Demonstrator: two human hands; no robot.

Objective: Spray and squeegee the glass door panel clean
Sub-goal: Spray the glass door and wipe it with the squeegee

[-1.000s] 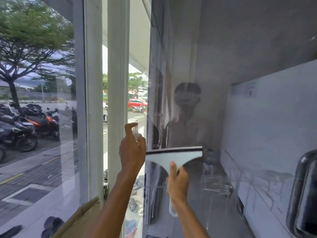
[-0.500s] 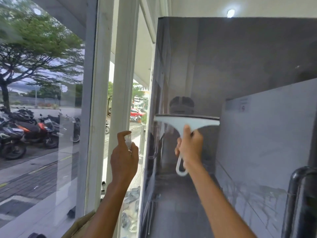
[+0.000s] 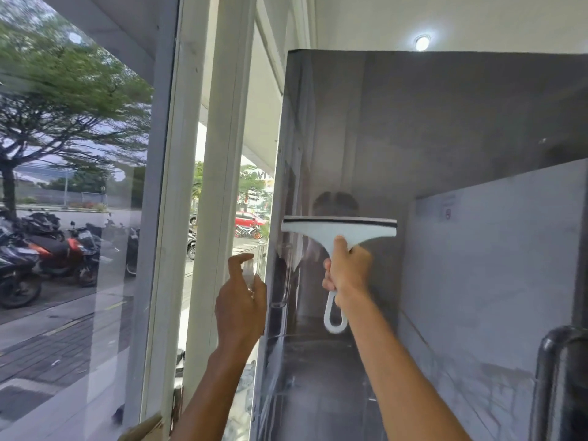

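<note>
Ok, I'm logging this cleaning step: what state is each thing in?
Squeegee: upright, blade level, held by right grip.
Spray bottle: upright, held by left grip, forefinger over its top.
Glass door panel: streaky low down.
Ceiling light: on.
</note>
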